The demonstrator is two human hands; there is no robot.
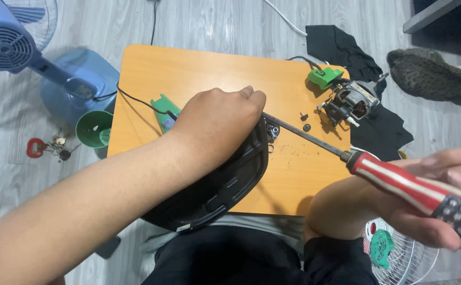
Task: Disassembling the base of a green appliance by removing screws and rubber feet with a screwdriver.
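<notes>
Two hands share the work: the right hand [441, 198], off the worktop's [198, 68] near right corner, has fingers clamped on a red-striped screwdriver [399, 182]; its shaft runs to the black housing [230, 179] overhanging the near edge, pinned by the left hand [217, 121], fingers together. Turning a fastener there seems the step; a seated, steady tip is needed

Table: orange table [198, 68] on a grey plank floor [214, 21].
Motor: bare fan motor [350, 101] at the far right corner, green piece [324, 77] beside it.
Left floor: blue fan [8, 47], green cup [94, 129], keys [56, 148].
Right floor: black cloth [341, 47].
</notes>
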